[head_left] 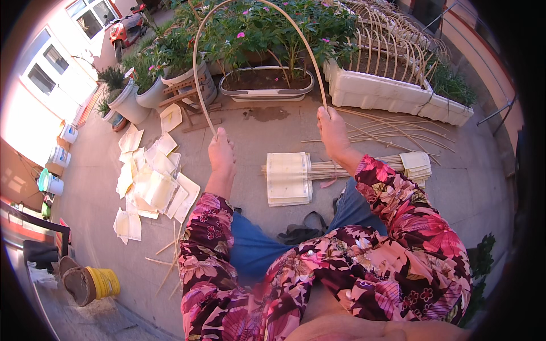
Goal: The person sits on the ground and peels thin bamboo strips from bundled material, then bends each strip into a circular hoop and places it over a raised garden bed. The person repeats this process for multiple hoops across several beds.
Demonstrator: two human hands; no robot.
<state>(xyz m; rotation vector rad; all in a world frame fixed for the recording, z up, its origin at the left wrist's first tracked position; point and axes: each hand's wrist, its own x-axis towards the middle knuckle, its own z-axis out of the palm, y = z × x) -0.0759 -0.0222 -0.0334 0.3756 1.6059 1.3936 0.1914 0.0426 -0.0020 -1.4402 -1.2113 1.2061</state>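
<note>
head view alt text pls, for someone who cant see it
Seen from above, a person's left hand and right hand each grip one end of a thin bamboo strip bent into a tall arch. Paper stacks and loose sheets lie on the concrete ground before planters.

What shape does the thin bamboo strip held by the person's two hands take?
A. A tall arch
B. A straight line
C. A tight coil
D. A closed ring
A: the bamboo strip rises from the left hand, curves over the top and comes down to the right hand, its ends apart.
</note>
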